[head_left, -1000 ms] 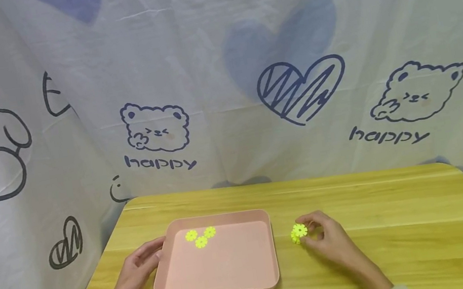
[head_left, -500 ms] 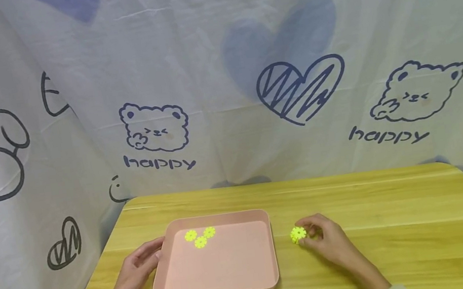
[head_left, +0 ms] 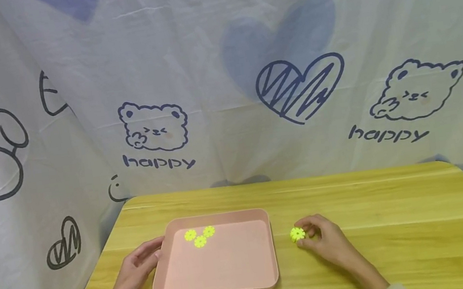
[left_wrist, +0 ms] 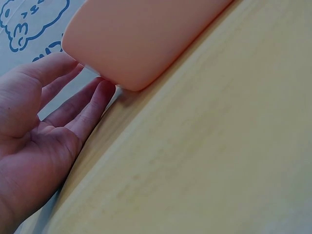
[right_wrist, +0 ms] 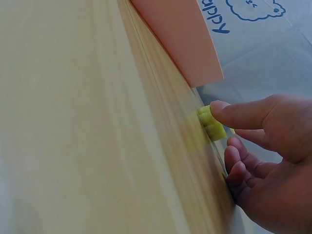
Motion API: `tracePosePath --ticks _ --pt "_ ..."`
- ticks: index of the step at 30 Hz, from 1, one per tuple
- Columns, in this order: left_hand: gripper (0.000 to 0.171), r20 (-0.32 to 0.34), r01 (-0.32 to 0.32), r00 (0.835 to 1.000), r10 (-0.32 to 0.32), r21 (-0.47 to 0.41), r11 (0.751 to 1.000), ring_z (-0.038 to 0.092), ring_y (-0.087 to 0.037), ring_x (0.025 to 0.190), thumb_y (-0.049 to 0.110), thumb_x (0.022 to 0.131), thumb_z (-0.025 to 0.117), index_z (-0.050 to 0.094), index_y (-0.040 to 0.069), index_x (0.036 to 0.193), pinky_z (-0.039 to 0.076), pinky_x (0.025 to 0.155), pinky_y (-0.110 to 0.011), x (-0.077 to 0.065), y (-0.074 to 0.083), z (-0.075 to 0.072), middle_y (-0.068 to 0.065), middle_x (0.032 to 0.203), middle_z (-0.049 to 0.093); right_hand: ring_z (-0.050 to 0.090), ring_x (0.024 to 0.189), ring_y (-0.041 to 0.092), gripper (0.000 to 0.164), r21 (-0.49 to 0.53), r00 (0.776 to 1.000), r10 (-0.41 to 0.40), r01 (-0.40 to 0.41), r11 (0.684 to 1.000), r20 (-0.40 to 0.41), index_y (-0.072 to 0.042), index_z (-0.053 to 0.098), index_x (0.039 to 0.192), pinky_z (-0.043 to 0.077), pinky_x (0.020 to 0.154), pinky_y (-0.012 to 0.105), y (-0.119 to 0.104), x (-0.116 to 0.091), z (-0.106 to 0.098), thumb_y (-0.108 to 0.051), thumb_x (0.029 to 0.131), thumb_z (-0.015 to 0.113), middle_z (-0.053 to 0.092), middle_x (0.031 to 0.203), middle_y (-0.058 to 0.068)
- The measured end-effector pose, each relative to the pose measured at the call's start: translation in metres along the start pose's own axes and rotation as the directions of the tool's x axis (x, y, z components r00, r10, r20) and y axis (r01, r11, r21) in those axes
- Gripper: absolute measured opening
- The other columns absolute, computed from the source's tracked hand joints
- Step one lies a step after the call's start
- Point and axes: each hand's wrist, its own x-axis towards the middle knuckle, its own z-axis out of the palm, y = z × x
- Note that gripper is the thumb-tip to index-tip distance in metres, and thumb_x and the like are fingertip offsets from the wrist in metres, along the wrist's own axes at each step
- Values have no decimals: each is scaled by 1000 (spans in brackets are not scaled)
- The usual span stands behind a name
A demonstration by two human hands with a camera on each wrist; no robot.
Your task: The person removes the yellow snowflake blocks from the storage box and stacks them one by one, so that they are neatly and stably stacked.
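In the head view, my right hand (head_left: 328, 240) holds a small stack of bright yellow notched plastic discs (head_left: 297, 234) between thumb and fingers, just right of the tray. The right wrist view shows the stack (right_wrist: 211, 124) edge-on, close to the table surface, with the thumb on it; how many discs it has I cannot tell. Fingers of my left hand (head_left: 135, 271) lie against the outer left wall of a pink rectangular tray (head_left: 221, 288). From the left wrist view, the thumb and fingertips touch the tray's wall (left_wrist: 131, 44) from outside, fairly straight.
Several is not the count inside the tray: three yellow discs (head_left: 200, 241) lie flat near its back left corner. The wooden table (head_left: 384, 201) has rounded back corners. A white curtain (head_left: 211, 67) with printed hearts and bears hangs behind and to the left.
The disc stack has tilted and sunk slightly in my right hand, its discs now more closely lined up. My left hand and the tray stay in place.
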Motion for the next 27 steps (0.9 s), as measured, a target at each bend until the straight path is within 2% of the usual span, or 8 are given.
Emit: tracePosePath --ticks 13,27 --pt "46 1 -8 1000 8 2 1000 60 -8 125 11 106 59 47 -9 146 51 102 -25 1 0 0 -7 142 60 57 87 17 37 -24 1000 -13 13 1000 -2 -5 72 116 53 75 22 -2 -1 1 -2 81 86 60 103 6" --pt "47 -6 -2 1000 2 -2 1000 60 -7 124 11 105 59 48 -8 146 52 102 -24 1 -1 -1 -5 141 62 57 87 18 38 -60 998 -63 63 996 13 -6 74 117 54 76 23 1 1 1 -1 81 85 61 101 6"
